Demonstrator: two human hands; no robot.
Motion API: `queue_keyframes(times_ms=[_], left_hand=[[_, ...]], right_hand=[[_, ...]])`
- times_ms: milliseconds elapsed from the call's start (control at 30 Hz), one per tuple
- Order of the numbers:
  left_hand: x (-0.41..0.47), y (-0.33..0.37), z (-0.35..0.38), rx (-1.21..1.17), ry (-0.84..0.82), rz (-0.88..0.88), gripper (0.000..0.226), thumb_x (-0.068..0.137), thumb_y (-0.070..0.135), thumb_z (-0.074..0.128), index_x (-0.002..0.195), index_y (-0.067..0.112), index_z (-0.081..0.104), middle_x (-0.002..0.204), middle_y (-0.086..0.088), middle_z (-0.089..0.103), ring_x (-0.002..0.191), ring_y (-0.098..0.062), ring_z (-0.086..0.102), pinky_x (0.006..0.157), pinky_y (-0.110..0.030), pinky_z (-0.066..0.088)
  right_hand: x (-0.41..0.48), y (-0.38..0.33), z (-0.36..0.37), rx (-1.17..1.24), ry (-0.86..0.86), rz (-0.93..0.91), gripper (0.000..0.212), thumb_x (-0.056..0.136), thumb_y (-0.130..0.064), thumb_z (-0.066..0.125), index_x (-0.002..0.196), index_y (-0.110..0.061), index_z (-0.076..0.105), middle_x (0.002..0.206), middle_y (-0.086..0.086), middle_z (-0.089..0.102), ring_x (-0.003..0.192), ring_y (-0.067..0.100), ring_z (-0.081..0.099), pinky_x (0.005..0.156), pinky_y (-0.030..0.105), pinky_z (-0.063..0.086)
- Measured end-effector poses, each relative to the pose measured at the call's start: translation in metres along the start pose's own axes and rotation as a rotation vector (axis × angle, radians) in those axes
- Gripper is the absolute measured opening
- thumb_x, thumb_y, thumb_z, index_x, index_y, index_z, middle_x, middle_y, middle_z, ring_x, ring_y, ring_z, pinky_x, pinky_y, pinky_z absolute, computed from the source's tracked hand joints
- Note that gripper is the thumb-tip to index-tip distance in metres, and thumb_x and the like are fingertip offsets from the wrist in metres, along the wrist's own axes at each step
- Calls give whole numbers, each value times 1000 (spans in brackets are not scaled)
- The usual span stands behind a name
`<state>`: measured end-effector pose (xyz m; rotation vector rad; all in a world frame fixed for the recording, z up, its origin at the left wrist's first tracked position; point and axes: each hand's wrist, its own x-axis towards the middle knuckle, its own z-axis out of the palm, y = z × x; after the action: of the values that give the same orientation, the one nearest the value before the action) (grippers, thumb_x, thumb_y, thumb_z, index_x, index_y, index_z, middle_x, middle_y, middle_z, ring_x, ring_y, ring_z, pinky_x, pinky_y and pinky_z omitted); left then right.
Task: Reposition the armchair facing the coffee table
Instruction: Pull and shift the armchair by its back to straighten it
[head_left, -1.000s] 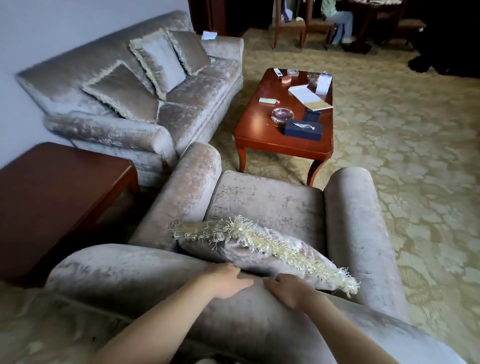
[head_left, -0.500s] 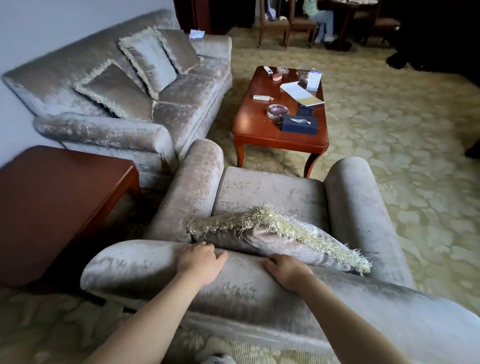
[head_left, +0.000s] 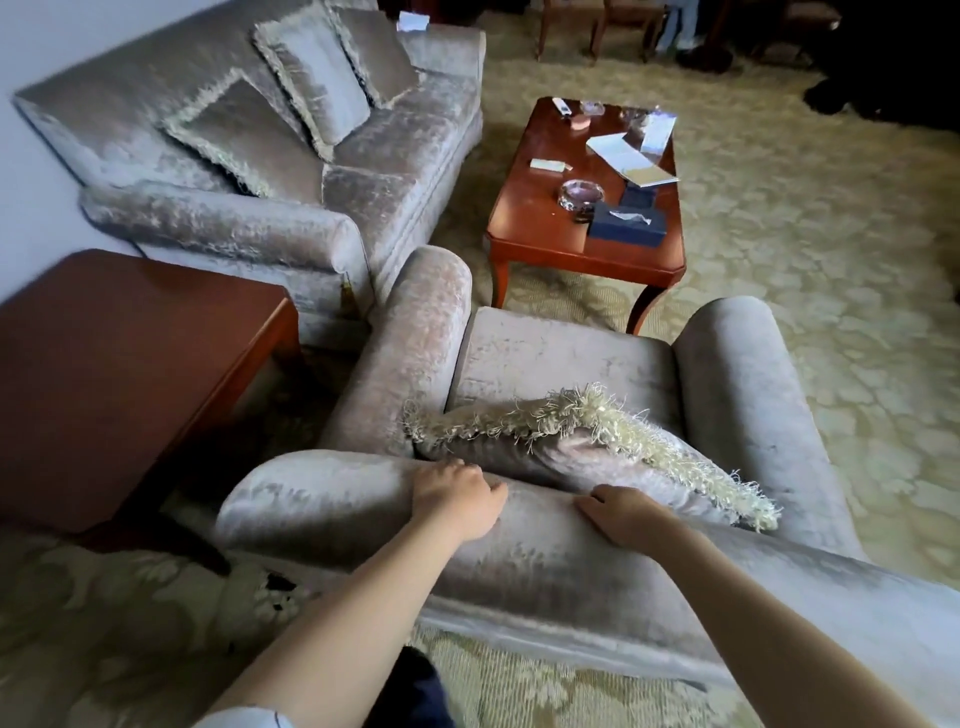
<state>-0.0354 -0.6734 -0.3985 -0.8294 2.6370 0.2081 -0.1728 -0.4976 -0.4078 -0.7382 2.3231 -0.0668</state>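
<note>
Since half a second ago the armchair's backrest has swung away from the dark wooden side table, so a wider strip of patterned carpet shows between the two, while both hands have kept their places on top of the backrest. The left hand grips the padded top edge with its fingers side by side and bent over the front, their tips hidden just beside the corner of the fringed cushion. The right hand grips the same edge a little further along, its fingers curled down behind the cushion where they cannot be seen and its thumb lying on the velvet. The cushion leans against the inside of the backrest, its fringe uppermost. The armchair stands on the carpet with its open front turned toward the near short end of the coffee table, close to that table's near legs, and its left armrest lies near the rolled arm of the sofa. On the coffee table sit a dark tissue box, a glass ashtray just beside it, and loose papers further back. Three fringed pillows lean on the sofa.
</note>
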Motion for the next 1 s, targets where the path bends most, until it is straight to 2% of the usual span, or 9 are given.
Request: queue_keyframes(times_ms=[67, 100, 167, 267, 367, 467, 567, 800, 1000], left_hand=[[12, -8, -2, 2, -119, 133, 66, 90, 56, 19, 131, 15, 51, 142, -12, 46, 129, -28, 44, 99, -42, 35], [18, -17, -2, -36, -180, 206, 63, 93, 54, 19, 134, 15, 47, 146, -11, 42, 132, -28, 41, 104, -43, 33], [27, -42, -4, -77, -246, 320, 54, 98, 44, 22, 135, 13, 45, 144, -13, 41, 132, -29, 39, 106, -43, 33], [36, -94, -5, 64, -269, 419, 40, 98, 26, 25, 132, 14, 42, 135, -18, 45, 127, -36, 41, 98, -46, 39], [47, -133, -12, 163, -298, 484, 38, 99, 21, 25, 133, 12, 38, 134, -21, 45, 124, -40, 43, 97, -48, 42], [50, -147, -13, 209, -347, 571, 39, 98, 16, 25, 135, 11, 36, 134, -22, 44, 123, -42, 43, 97, -53, 42], [53, -149, -13, 231, -355, 624, 33, 96, 16, 27, 127, 10, 37, 127, -25, 44, 119, -45, 44, 92, -56, 44], [67, -152, -23, 211, -376, 645, 30, 96, 18, 26, 124, 12, 36, 129, -26, 44, 123, -45, 42, 97, -57, 41], [63, -153, -14, 240, -365, 636, 31, 97, 20, 26, 127, 16, 33, 131, -24, 43, 123, -42, 42, 95, -53, 43]], right_hand=[[8, -26, 0, 4, 20, -18, 52, 98, -49, 35, 131, -13, 53, 134, 15, 56, 121, 30, 52, 95, 31, 39], [11, -46, 0, 18, 28, -40, 52, 99, -45, 36, 141, -14, 44, 139, 17, 52, 126, 31, 49, 99, 31, 38], [20, -91, 2, 21, 26, -97, 52, 101, -37, 35, 148, -14, 32, 144, 20, 46, 131, 33, 44, 101, 32, 35], [36, -160, 13, 4, -34, -132, 47, 101, -34, 33, 142, -11, 40, 143, 21, 46, 130, 33, 44, 102, 36, 35], [48, -199, 23, 61, -106, -125, 50, 99, -38, 36, 136, -8, 48, 141, 23, 48, 129, 33, 46, 103, 35, 36], [52, -202, 30, 113, -114, -57, 47, 94, -43, 39, 127, -15, 56, 138, 16, 53, 126, 29, 51, 101, 35, 39], [54, -196, 34, 144, -84, -20, 44, 91, -47, 41, 117, -17, 61, 132, 13, 58, 121, 27, 54, 97, 34, 42], [60, -202, 23, 157, -55, -6, 46, 90, -49, 42, 115, -17, 63, 130, 12, 60, 119, 25, 56, 96, 34, 43], [53, -203, 30, 145, -48, 4, 47, 90, -48, 39, 115, -15, 62, 130, 14, 59, 119, 28, 55, 93, 34, 43]])
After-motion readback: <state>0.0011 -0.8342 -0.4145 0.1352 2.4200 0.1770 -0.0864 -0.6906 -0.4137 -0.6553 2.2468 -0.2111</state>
